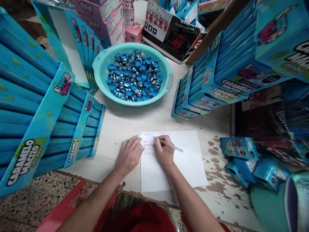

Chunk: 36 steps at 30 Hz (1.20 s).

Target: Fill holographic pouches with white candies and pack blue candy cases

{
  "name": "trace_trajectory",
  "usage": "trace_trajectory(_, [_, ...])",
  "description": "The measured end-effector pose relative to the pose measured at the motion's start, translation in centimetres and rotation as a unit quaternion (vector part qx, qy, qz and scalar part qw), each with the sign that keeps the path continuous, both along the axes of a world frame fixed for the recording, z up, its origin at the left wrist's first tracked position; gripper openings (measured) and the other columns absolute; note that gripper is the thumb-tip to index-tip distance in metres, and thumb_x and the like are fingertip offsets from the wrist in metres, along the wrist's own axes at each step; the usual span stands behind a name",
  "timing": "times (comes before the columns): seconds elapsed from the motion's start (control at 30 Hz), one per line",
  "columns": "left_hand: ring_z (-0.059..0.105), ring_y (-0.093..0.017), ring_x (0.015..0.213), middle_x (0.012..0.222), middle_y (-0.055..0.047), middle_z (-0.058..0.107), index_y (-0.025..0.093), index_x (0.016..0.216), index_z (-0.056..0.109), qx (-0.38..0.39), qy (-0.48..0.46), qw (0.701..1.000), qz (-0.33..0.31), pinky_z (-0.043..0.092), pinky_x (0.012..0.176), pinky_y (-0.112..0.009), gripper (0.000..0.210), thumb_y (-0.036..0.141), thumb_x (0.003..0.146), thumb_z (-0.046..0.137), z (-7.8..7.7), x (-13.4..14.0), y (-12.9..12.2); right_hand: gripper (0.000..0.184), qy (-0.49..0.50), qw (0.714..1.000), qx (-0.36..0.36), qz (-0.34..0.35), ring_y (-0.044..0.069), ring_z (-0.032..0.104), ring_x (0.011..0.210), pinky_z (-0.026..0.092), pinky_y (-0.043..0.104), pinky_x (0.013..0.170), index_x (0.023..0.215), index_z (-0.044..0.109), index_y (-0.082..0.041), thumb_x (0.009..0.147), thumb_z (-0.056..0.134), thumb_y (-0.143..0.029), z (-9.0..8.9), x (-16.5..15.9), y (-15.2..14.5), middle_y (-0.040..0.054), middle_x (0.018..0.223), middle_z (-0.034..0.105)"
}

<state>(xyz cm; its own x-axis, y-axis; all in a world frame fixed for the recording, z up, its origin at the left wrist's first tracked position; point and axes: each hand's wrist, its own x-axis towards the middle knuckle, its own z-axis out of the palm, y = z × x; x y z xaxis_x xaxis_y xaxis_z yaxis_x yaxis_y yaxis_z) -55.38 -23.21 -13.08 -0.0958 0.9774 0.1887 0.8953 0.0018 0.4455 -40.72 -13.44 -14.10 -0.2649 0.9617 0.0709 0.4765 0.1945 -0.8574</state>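
A white sheet of paper (178, 170) lies on the worn white table (120, 119), with several short handwritten lines near its upper left corner. My right hand (164, 149) is closed around a pale pen (175, 148), its tip at the writing. The pen slants back toward the right. Flat on the table at the paper's left edge rests my left hand (129, 153), fingers stretched out and holding nothing. Beyond both hands stands a turquoise basin (103, 77) heaped with blue-lined metal bottle caps (136, 77).
Stacked blue candy boxes (48, 119) rise on the left, and more candy boxes (212, 80) on the right. A black cardboard box (171, 35) stands at the back beside pink cartons (103, 19). Loose small blue boxes (241, 149) lie near a green tub (267, 203) at right.
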Motion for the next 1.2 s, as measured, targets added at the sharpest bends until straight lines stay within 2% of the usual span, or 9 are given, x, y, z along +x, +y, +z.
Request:
trace_trajectory(0.33, [0.048, -0.023, 0.123, 0.121, -0.009, 0.061, 0.017, 0.096, 0.059, 0.003, 0.0, 1.0, -0.002, 0.04, 0.096, -0.04, 0.014, 0.021, 0.091, 0.047, 0.1, 0.1, 0.0, 0.014, 0.01, 1.0, 0.011, 0.016, 0.012, 0.052, 0.053, 0.042, 0.024, 0.051, 0.075, 0.052, -0.02, 0.085, 0.055, -0.029, -0.1, 0.1, 0.0, -0.0021, 0.064, 0.056])
trace_trajectory(0.63, [0.048, -0.024, 0.124, 0.121, -0.009, 0.061, 0.017, 0.097, 0.058, -0.004, -0.002, 1.0, 0.0, 0.039, 0.097, -0.04, 0.015, 0.022, 0.091, 0.046, 0.1, 0.1, 0.0, 0.013, -0.021, 0.999, 0.025, 0.028, 0.012, 0.054, 0.056, 0.043, 0.024, 0.054, 0.075, 0.053, -0.02, 0.085, 0.053, -0.027, 0.0, -0.1, 0.1, -0.0013, 0.066, 0.058])
trace_trajectory(0.83, [0.048, -0.024, 0.123, 0.12, -0.01, 0.061, 0.017, 0.098, 0.059, 0.0, -0.004, 1.0, 0.0, 0.039, 0.096, -0.04, 0.016, 0.022, 0.091, 0.046, 0.1, 0.1, 0.0, 0.013, -0.011, 1.0, 0.021, 0.008, 0.011, 0.052, 0.054, 0.042, 0.024, 0.053, 0.072, 0.052, -0.02, 0.083, 0.054, -0.027, 0.0, -0.1, 0.1, -0.0019, 0.064, 0.056])
trace_trajectory(0.97, [0.048, -0.024, 0.123, 0.121, -0.01, 0.06, 0.017, 0.099, 0.06, 0.01, -0.002, 1.0, -0.002, 0.039, 0.097, -0.041, 0.018, 0.023, 0.092, 0.044, -0.1, 0.1, -0.1, 0.016, 0.076, 0.996, -0.053, -0.014, 0.011, 0.053, 0.05, 0.043, 0.023, 0.049, 0.074, 0.052, -0.02, 0.083, 0.056, -0.032, 0.0, 0.0, 0.0, -0.0038, 0.059, 0.055])
trace_trajectory(1.07, [0.047, -0.025, 0.122, 0.12, -0.011, 0.06, 0.016, 0.098, 0.061, 0.033, 0.008, 0.999, 0.009, 0.039, 0.096, -0.041, 0.019, 0.025, 0.091, 0.045, -0.3, 0.1, -0.3, 0.018, 0.171, 0.974, -0.146, -0.035, 0.011, 0.053, 0.047, 0.045, 0.022, 0.048, 0.077, 0.051, -0.019, 0.081, 0.058, -0.035, 0.8, -0.1, 0.7, -0.0056, 0.054, 0.054])
trace_trajectory(1.13, [0.051, -0.025, 0.115, 0.113, -0.011, 0.062, 0.016, 0.098, 0.063, 0.043, 0.003, 0.998, 0.034, 0.04, 0.093, -0.041, 0.021, 0.027, 0.091, 0.046, -0.1, 0.2, -0.7, 0.021, 0.221, 0.953, -0.199, -0.056, 0.01, 0.055, 0.048, 0.047, 0.022, 0.047, 0.08, 0.052, -0.019, 0.078, 0.061, -0.037, 2.3, 0.1, 1.4, -0.0054, 0.057, 0.057])
trace_trajectory(1.2, [0.055, -0.025, 0.103, 0.099, -0.011, 0.065, 0.016, 0.101, 0.064, 0.03, -0.035, 0.995, 0.091, 0.042, 0.088, -0.041, 0.026, 0.028, 0.091, 0.043, 0.6, 0.6, -1.5, 0.025, 0.25, 0.94, -0.225, -0.065, 0.011, 0.059, 0.052, 0.05, 0.023, 0.049, 0.083, 0.053, -0.018, 0.075, 0.065, -0.039, 4.6, 1.0, 1.7, -0.0034, 0.064, 0.061])
